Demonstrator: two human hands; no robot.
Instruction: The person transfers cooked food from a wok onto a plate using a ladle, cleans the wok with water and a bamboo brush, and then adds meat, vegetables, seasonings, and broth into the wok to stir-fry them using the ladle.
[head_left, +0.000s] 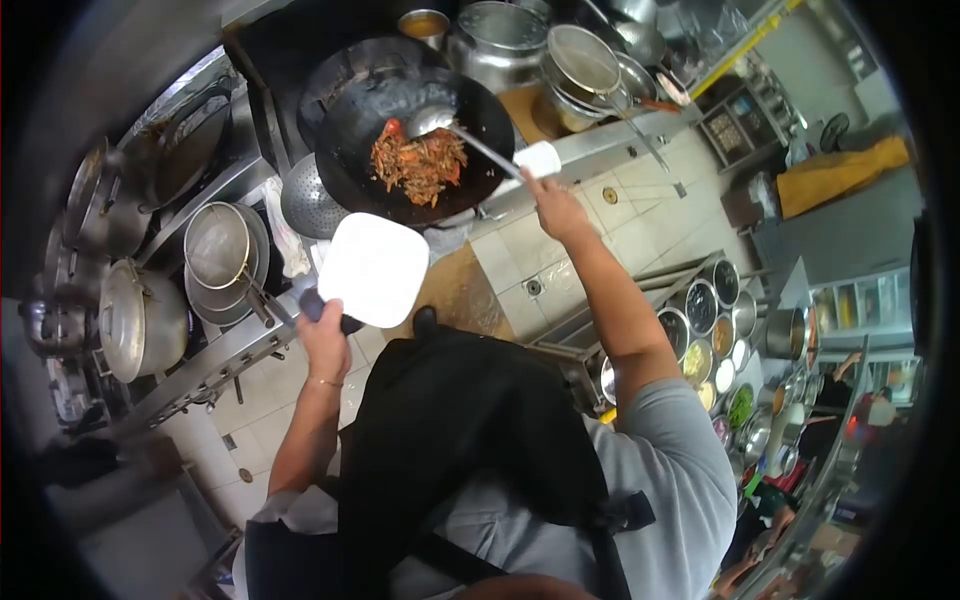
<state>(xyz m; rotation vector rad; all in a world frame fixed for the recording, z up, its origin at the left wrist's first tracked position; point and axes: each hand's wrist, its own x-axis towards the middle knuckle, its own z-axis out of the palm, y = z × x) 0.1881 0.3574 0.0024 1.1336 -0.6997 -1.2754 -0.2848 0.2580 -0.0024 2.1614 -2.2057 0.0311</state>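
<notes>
My left hand (325, 345) is closed at the near corner of a white square plate (374, 268), held out in front of the wok. Something dark shows beside those fingers; what it is I cannot tell. My right hand (557, 207) grips the end of a long metal ladle (485, 148). The ladle's bowl rests in the black wok (345, 155), against the far side of a heap of browned, shredded food with red pieces (420, 165). A small white object (540, 158) lies behind the handle, near my right fingers.
A perforated skimmer (312, 195) sits left of the wok. Strainers (218, 245) and a lidded pot (140, 320) stand further left. Behind are a large metal pot (500, 40) and another strainer (583, 58). Containers of ingredients (700, 305) line the right counter; other people are at far right.
</notes>
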